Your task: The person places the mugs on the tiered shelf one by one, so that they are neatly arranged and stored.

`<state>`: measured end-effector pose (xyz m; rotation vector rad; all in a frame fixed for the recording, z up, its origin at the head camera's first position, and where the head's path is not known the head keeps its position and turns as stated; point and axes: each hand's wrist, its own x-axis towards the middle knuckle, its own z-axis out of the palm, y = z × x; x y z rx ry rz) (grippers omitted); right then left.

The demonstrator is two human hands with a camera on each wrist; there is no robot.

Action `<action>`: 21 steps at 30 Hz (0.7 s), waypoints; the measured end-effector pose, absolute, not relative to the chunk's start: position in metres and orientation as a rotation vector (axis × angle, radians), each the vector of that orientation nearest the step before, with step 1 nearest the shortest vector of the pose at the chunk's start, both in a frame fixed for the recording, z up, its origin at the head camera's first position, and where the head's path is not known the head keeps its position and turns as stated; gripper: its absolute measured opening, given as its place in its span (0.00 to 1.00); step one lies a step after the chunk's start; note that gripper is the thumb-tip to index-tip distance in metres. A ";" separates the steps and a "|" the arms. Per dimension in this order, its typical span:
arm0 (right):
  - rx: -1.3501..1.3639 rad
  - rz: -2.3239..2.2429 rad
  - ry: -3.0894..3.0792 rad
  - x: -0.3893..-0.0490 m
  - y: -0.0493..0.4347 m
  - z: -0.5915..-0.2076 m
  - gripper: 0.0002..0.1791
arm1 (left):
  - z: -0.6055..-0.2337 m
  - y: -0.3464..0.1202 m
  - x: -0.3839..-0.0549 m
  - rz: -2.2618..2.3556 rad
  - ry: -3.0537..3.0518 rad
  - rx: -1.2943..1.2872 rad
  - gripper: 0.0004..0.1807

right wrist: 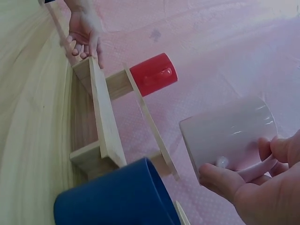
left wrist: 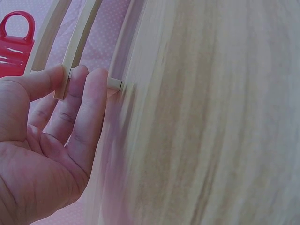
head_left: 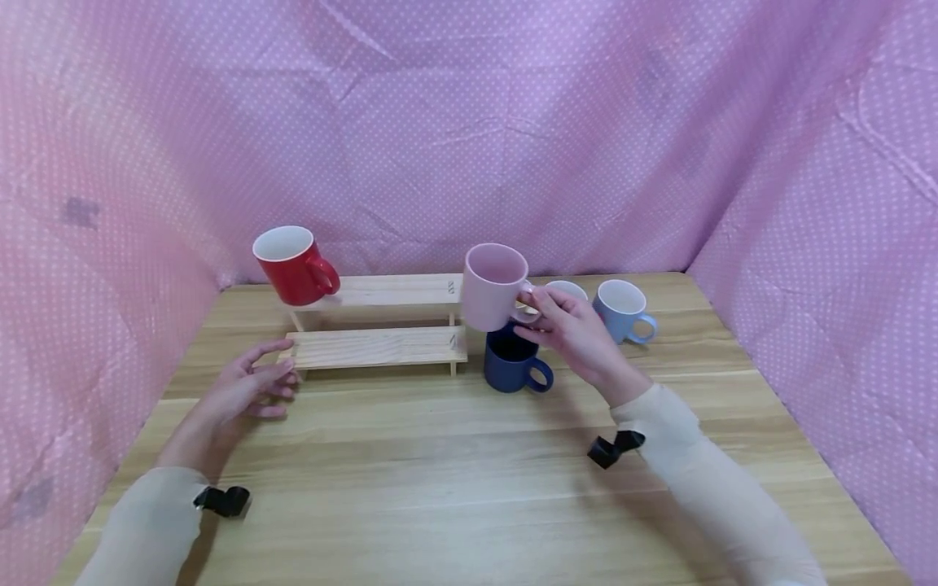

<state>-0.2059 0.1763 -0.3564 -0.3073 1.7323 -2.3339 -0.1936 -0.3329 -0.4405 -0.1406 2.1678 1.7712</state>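
My right hand (head_left: pixel 575 338) grips a pink mug (head_left: pixel 489 289) by its handle, holding it up over the table beside the right end of a two-tier wooden rack (head_left: pixel 381 348). In the right wrist view the mug (right wrist: pixel 232 133) is raised off the rack's upper tier. At the rack's left end my left hand (head_left: pixel 245 387) pinches the end of the lower board, thumb (left wrist: pixel 47 82) on one side and fingers on the other. A red mug (head_left: pixel 293 273) with a white inside stands on the left end of the upper tier.
Just below the pink mug a dark blue mug (head_left: pixel 509 366) stands on the table (head_left: pixel 440 488). Behind my right hand are a light blue mug (head_left: pixel 623 305) and a partly hidden white-rimmed mug (head_left: pixel 567 288). A pink dotted curtain (head_left: pixel 469 146) closes off the back and sides.
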 end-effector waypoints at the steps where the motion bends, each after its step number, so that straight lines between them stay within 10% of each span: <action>1: -0.302 -2.320 1.748 -0.210 0.170 -0.355 0.13 | -0.441 -0.333 -0.194 1.774 2.163 -0.142 0.31; 21: -0.334 -2.251 1.825 -0.264 0.048 -0.344 0.20 | -0.439 -0.333 -0.190 1.772 2.185 -0.119 0.33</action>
